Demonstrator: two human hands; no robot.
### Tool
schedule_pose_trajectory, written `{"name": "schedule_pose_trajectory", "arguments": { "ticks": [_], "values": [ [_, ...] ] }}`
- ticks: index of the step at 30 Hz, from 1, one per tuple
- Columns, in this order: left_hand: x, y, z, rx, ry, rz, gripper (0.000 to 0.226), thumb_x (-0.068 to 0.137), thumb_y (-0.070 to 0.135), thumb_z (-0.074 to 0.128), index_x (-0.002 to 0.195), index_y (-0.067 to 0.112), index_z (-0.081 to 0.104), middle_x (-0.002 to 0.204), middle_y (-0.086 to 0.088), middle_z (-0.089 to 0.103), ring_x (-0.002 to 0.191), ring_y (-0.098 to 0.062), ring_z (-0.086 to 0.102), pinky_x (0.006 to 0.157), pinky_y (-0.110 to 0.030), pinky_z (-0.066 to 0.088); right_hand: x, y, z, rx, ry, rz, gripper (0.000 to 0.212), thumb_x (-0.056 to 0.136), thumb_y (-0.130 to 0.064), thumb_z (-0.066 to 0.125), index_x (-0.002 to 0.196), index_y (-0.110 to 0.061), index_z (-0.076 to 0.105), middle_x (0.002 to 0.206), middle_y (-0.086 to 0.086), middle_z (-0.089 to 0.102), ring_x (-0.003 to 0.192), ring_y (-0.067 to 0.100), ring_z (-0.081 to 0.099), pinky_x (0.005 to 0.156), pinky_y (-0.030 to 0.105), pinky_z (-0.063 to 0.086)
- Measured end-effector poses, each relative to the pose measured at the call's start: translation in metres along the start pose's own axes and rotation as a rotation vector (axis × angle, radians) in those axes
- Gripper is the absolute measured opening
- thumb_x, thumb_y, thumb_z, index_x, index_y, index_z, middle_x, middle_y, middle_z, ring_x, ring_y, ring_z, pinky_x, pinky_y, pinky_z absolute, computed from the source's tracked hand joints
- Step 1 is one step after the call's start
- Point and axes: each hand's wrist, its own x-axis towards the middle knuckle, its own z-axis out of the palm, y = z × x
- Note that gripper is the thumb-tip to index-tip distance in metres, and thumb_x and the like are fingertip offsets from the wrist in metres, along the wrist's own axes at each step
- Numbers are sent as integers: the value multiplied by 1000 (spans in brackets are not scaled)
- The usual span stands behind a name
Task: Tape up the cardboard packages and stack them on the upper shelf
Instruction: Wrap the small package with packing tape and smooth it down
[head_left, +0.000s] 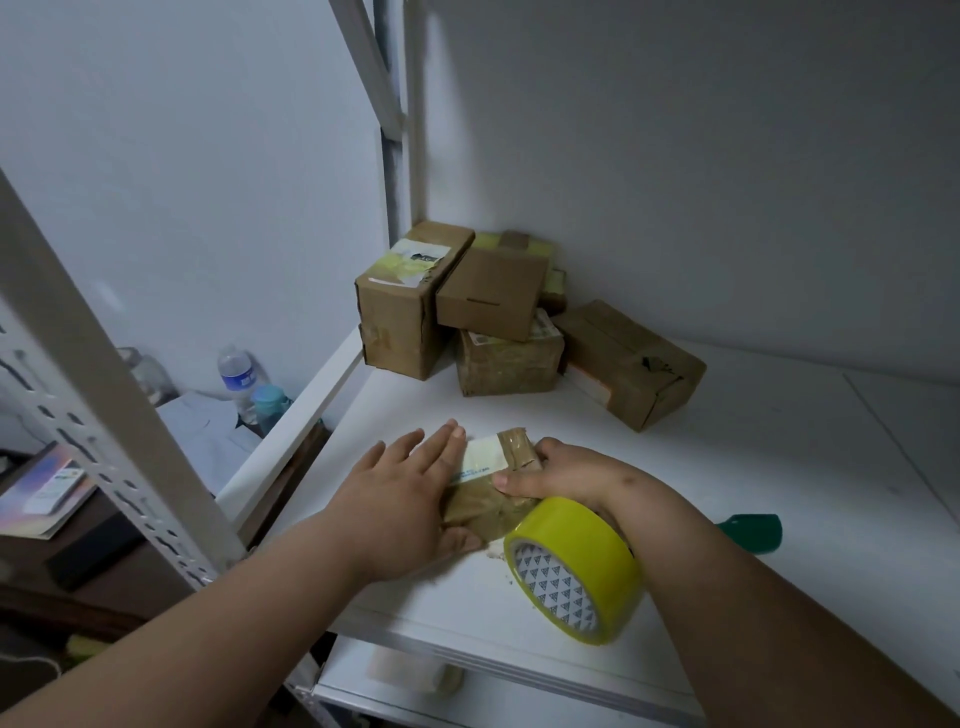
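Observation:
A small brown cardboard package (511, 457) with a white label lies on the white shelf (727, 493) in front of me. My left hand (410, 499) lies flat on its left part, fingers straight. My right hand (550, 473) grips the package's right end, thumb on top. A yellow tape roll (576, 566) hangs round my right wrist. Several taped cardboard packages (493, 306) are piled in the shelf's back corner, one (631, 364) lying to their right.
A green-handled tool (753, 530) lies on the shelf behind my right forearm. A perforated metal upright (104, 431) stands at the left. Beyond it, bottles (239, 376) and papers rest on a lower dark table. Another shelf (415, 691) sits below.

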Motion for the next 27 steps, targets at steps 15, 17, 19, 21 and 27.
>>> {"name": "schedule_pose_trajectory", "arguments": {
  "ticks": [15, 17, 19, 21, 27],
  "values": [
    [9, 2, 15, 37, 373, 174, 49, 90, 45, 38, 129, 31, 64, 135, 5, 62, 110, -22, 65, 83, -39, 53, -22, 11, 6, 601, -68, -36, 20, 95, -36, 64, 103, -19, 67, 89, 3, 73, 80, 17, 68, 75, 31, 53],
    [8, 0, 15, 76, 392, 197, 49, 92, 44, 37, 135, 37, 58, 134, 4, 62, 105, -24, 63, 81, -40, 52, -29, 22, 5, 713, -22, -44, 29, 94, -40, 63, 112, -18, 67, 89, 1, 70, 75, 12, 67, 70, 30, 51],
    [6, -1, 15, 120, 400, 216, 51, 91, 43, 37, 140, 43, 49, 136, 3, 60, 103, -24, 60, 80, -41, 51, -38, 35, 7, 755, 24, -73, 29, 93, -42, 62, 112, -20, 67, 90, -2, 67, 75, 9, 66, 69, 28, 47],
    [6, 1, 15, 107, 396, 211, 53, 88, 41, 38, 139, 45, 49, 135, 4, 60, 105, -24, 60, 78, -43, 51, -46, 44, 16, 752, 52, -118, 28, 93, -45, 60, 110, -24, 68, 95, -3, 70, 87, 12, 67, 76, 30, 48],
    [7, 11, 11, 43, 419, 221, 48, 85, 36, 41, 126, 37, 65, 111, 4, 63, 97, -22, 60, 77, -42, 50, -51, 32, 19, 552, 201, -368, 31, 104, -27, 47, 110, -20, 76, 122, -13, 64, 113, -1, 59, 97, 18, 44]
  ]
}}
